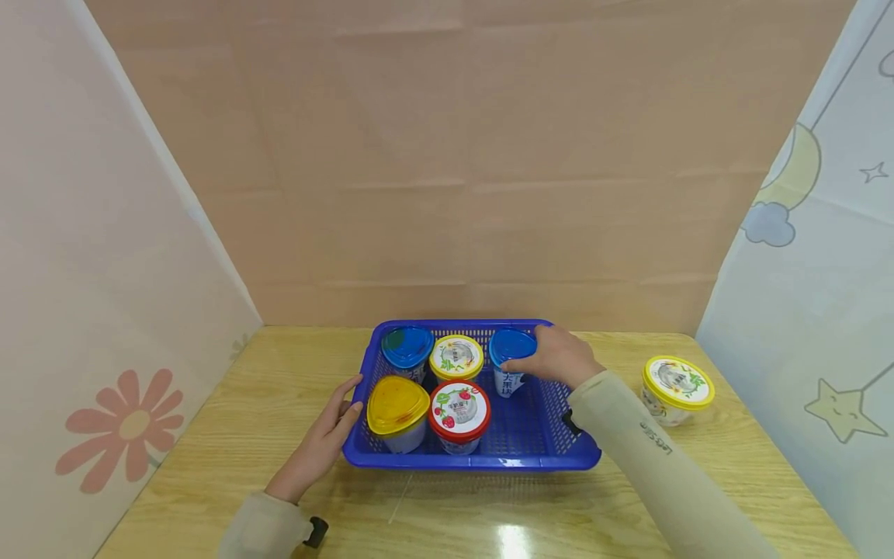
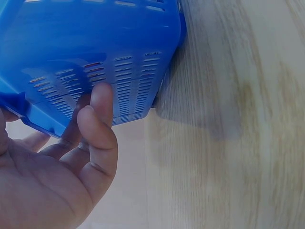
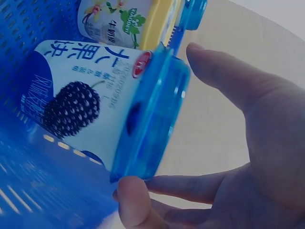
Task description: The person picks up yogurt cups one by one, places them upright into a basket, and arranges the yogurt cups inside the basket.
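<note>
A blue plastic basket (image 1: 517, 463) holds several yogurt cups. My left hand (image 1: 323, 443) grips its left rim, thumb above and fingers curled beneath against the slotted side (image 2: 128, 78). My right hand (image 1: 564, 355) is at the back right of the basket, around a blue-lidded yogurt cup (image 3: 81, 102) with a blackberry picture. Its fingers touch the edge of the blue lid (image 1: 513, 343), while the thumb appears slightly apart from it in the right wrist view. The cup stands inside the basket, beside a yellow-rimmed tub (image 1: 456, 357).
Also in the basket are another blue-lidded cup (image 1: 407, 347), a yellow-lidded cup (image 1: 398, 405) and a red-rimmed tub (image 1: 459, 411). Another yellow-rimmed tub (image 1: 677, 383) stands on the wooden table (image 1: 279, 388), right of the basket. Walls border the back and both sides.
</note>
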Available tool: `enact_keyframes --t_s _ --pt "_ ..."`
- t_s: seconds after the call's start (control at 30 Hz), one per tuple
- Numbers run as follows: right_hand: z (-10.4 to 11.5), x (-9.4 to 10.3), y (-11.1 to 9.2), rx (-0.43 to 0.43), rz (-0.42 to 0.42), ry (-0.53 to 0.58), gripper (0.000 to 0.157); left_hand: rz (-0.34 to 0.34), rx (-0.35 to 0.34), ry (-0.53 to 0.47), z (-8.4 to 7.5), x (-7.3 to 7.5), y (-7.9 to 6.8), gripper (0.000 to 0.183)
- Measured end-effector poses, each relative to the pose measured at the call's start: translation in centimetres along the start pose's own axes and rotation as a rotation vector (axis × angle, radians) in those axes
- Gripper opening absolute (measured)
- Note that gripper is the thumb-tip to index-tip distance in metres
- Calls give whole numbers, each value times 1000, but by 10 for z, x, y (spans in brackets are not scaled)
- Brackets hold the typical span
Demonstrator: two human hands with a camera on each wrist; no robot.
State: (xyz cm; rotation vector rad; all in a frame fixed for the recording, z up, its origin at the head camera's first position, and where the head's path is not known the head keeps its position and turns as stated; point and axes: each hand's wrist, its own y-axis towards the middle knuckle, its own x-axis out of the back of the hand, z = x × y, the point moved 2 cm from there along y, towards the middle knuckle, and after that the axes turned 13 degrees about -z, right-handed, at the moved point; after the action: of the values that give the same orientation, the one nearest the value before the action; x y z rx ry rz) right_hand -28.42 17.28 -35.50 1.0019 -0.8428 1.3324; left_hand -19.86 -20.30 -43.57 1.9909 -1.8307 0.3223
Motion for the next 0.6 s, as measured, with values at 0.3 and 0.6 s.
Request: enact_keyframes --t_s 0.3,0.6 --pt "-6 16 -5 34 -27 21 101 9 -16 5 -1 0 1 50" --pt "-19 25 -15 26 -63 45 99 1 -1 -2 1 0 1 50"
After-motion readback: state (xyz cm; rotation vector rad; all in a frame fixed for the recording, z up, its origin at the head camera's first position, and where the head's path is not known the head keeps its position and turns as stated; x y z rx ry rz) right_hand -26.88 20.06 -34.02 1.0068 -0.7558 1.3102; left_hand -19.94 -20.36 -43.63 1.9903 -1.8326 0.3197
